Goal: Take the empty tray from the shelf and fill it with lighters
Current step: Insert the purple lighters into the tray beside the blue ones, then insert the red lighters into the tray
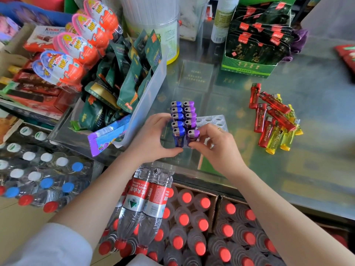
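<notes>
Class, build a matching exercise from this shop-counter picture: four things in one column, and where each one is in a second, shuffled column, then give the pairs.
Things
1. blue lighters
2. red and yellow lighters
3. purple lighter
4. green tea box

Places
A. loose pile on the counter's right
B. far edge of the counter
C. standing in the tray's left row
D. pinched by the right hand

Pairs: 1-C, 2-A, 3-D, 4-B

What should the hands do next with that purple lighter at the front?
Probably the right hand should press the purple lighter down into its hole: it looks higher than its neighbours. The left hand holds the tray side, and empty holes still wait.
</notes>
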Demonstrator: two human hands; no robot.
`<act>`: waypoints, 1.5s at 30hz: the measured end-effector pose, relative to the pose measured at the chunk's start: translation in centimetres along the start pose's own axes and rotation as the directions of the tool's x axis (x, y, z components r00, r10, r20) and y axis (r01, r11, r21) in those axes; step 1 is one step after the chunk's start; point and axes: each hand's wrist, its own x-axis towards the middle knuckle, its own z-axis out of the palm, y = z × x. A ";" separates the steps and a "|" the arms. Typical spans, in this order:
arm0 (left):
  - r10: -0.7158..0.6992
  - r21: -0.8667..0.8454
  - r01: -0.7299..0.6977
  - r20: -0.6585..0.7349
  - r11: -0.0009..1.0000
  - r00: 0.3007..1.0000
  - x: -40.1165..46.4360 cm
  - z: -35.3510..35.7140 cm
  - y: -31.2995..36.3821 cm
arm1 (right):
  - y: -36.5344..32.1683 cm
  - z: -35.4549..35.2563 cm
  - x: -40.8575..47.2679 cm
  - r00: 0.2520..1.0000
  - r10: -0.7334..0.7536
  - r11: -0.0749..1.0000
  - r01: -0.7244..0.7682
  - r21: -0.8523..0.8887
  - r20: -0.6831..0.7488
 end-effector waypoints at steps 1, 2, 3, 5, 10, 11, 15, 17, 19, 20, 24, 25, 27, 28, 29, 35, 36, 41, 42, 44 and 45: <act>-0.001 -0.004 0.001 -0.001 1.000 1.000 0.0 0.0 0.0 | 0.0 0.0 0.0 1.000 -0.003 1.000 0.003 -0.001 -0.003; -0.001 -0.007 0.001 -0.001 1.000 1.000 0.0 0.0 0.0 | 0.1 0.0 0.1 1.000 -0.015 1.000 0.015 -0.006 -0.001; 0.001 -0.009 -0.001 -0.002 1.000 1.000 0.0 0.0 0.0 | 0.1 -0.1 0.3 0.999 -0.036 0.999 0.036 -0.020 0.006; 0.008 -0.010 -0.008 -0.005 1.000 1.000 0.0 0.0 0.0 | 0.3 -0.3 0.5 0.997 -0.071 0.995 0.073 -0.066 0.021; 0.000 -0.012 0.000 -0.007 1.000 1.000 0.0 0.0 -0.1 | 0.3 -0.2 0.2 0.994 -0.108 0.989 0.109 -0.100 0.011; 0.000 -0.011 0.000 -0.005 1.000 1.000 0.0 0.1 -0.1 | 0.2 -0.1 0.2 0.993 -0.117 0.985 0.119 -0.128 0.020; -0.007 -0.025 0.007 -0.010 1.000 1.000 0.0 0.2 -0.1 | 0.2 0.1 0.1 0.994 -0.111 0.985 0.109 -0.132 -0.003; 0.000 -0.031 0.000 -0.015 1.000 1.000 0.0 0.4 -0.1 | 0.2 0.2 0.0 0.995 -0.095 0.988 0.092 -0.123 -0.016; -0.005 -0.065 0.004 -0.015 0.998 1.000 0.0 0.3 0.1 | 0.2 0.2 -0.1 0.997 -0.080 0.989 0.078 -0.123 -0.013; -0.017 -0.099 0.016 -0.011 0.995 1.000 0.0 0.1 0.3 | 0.1 0.2 -0.2 0.997 -0.073 0.990 0.071 -0.123 -0.014; -0.068 -0.158 0.072 0.031 0.985 0.997 -0.3 -0.5 1.1 | 0.1 -0.5 0.2 0.996 -0.082 0.975 0.088 -0.204 0.036; -0.076 -0.142 0.081 0.041 0.987 0.996 -0.3 -0.6 1.3 | 0.1 -1.2 0.5 0.994 -0.079 0.971 0.095 -0.222 0.080; -0.101 -0.120 0.106 0.043 0.987 0.994 -0.2 -0.5 1.6 | 0.6 -3.3 1.3 0.991 -0.056 0.975 0.081 -0.208 0.122; -0.110 -0.118 0.114 0.035 0.986 0.993 -0.3 -0.3 1.7 | 1.0 -4.3 1.7 0.995 -0.052 0.977 0.068 -0.203 0.083; -0.114 -0.121 0.116 0.025 0.986 0.993 -0.2 -0.2 1.8 | 1.6 -5.2 2.2 0.999 -0.044 0.976 0.041 -0.212 -0.005; -0.083 -0.148 0.084 0.009 0.985 0.996 0.7 0.4 1.8 | 6.1 -7.1 5.7 0.879 0.286 0.788 -0.443 -0.428 -0.383; -0.079 -0.152 0.080 0.012 0.985 0.997 1.0 0.4 1.9 | 6.6 -7.2 6.2 0.874 0.305 0.747 -0.467 -0.474 -0.379; -0.052 -0.131 0.050 -0.005 0.990 0.999 1.3 0.1 2.0 | 6.9 -6.6 7.9 0.881 0.331 0.667 -0.471 -0.577 -0.337; -0.055 -0.129 0.054 -0.007 0.990 0.998 1.3 0.1 2.1 | 6.7 -6.2 8.0 0.893 0.313 0.673 -0.449 -0.588 -0.324; -0.071 -0.133 0.070 0.001 0.989 0.997 1.3 0.1 2.0 | 6.5 -5.5 8.0 0.913 0.277 0.715 -0.404 -0.571 -0.299; -0.077 -0.132 0.077 0.007 0.988 0.997 1.3 0.1 1.9 | 6.2 -5.2 8.0 0.916 0.275 0.747 -0.394 -0.536 -0.291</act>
